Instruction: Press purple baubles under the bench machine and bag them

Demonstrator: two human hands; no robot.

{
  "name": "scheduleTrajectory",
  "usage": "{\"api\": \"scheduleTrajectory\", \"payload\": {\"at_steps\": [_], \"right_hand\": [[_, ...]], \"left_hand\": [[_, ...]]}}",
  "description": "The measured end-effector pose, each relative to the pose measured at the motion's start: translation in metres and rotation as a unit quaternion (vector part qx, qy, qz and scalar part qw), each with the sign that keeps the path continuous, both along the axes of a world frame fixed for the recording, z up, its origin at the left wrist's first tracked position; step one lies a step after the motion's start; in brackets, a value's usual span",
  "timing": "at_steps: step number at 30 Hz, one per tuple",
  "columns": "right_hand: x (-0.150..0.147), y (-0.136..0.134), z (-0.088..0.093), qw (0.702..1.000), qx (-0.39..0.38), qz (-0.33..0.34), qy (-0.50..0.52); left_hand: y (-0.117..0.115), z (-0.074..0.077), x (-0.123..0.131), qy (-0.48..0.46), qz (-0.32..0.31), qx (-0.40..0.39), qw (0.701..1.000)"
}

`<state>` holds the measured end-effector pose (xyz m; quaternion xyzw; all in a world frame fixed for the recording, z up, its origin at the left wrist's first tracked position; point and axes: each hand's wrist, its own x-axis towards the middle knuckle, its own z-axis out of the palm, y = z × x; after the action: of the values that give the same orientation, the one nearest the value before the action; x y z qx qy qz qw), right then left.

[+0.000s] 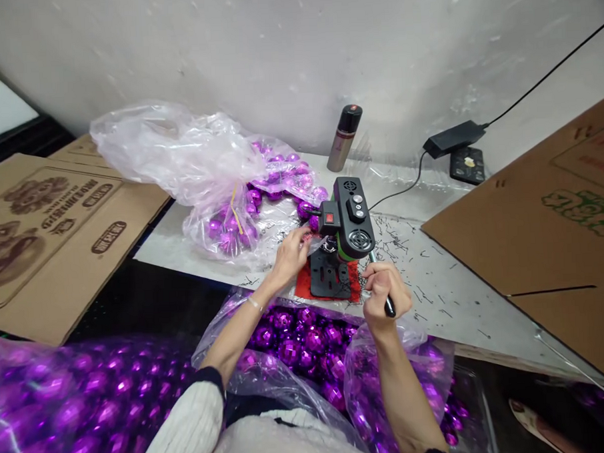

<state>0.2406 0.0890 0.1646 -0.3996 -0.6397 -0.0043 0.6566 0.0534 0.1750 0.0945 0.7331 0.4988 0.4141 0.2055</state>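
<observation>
A small black bench machine [352, 217] with a red switch, two round vents and a slotted base plate [329, 277] stands upright on a red mat [303, 286]. My right hand [387, 293] is wrapped round its lever handle [390, 307], whose black end sticks out below my fist. At the machine's left side, the fingers of my left hand [292, 255] are pinched together near its working point. What they hold is too small and partly hidden. Just behind those fingers lie shiny purple mirror-faceted balls [305, 209]. In my lap, an opened clear bag holds many more purple balls [290, 352].
A clear plastic bag [178, 148] with purple balls lies at the left. Behind the machine stands a spray can [345, 138]; a black power adapter [453, 138] trails a cord. Cardboard boxes [46, 231] flank both sides. Thin dark bits [434, 274] litter the table.
</observation>
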Motion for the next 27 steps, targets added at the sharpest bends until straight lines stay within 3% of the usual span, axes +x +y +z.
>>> {"api": "scheduleTrajectory", "payload": {"at_steps": [2,4,6,9,12,15,18,20,21,24,27], "right_hand": [[0.000,0.000,-0.002,1.000,-0.004,0.003,0.002],[0.001,-0.001,-0.004,1.000,-0.012,0.005,0.005],[0.002,-0.001,-0.006,1.000,-0.019,0.007,0.005],[0.003,-0.002,-0.008,1.000,-0.020,0.005,0.003],[0.002,-0.001,-0.008,1.000,-0.014,0.002,-0.002],[0.001,-0.001,-0.007,1.000,-0.011,0.002,0.001],[0.001,0.000,-0.008,1.000,-0.009,0.003,0.003],[0.001,0.000,-0.008,1.000,-0.013,0.002,0.005],[0.001,0.000,-0.008,1.000,-0.015,0.001,0.007],[0.001,0.000,-0.008,1.000,-0.013,-0.001,0.011],[0.000,0.000,-0.006,1.000,-0.012,0.000,0.009]], "left_hand": [[0.048,0.006,0.011,0.003,0.054,-0.054,0.997],[0.077,0.008,0.024,0.022,0.080,-0.114,0.990],[0.090,0.007,0.035,0.038,0.076,-0.160,0.983],[0.091,0.004,0.046,0.030,0.049,-0.187,0.981],[0.085,0.004,0.048,-0.013,0.045,-0.186,0.981],[0.075,0.007,0.032,-0.195,0.062,-0.219,0.954],[0.053,0.008,-0.001,-0.430,0.040,-0.312,0.846],[0.031,0.007,-0.025,-0.516,0.017,-0.357,0.779],[0.019,0.006,-0.035,-0.534,0.010,-0.369,0.760],[-0.014,0.002,-0.052,-0.532,-0.005,-0.396,0.749],[-0.036,-0.006,-0.048,-0.505,-0.011,-0.393,0.769]]}}
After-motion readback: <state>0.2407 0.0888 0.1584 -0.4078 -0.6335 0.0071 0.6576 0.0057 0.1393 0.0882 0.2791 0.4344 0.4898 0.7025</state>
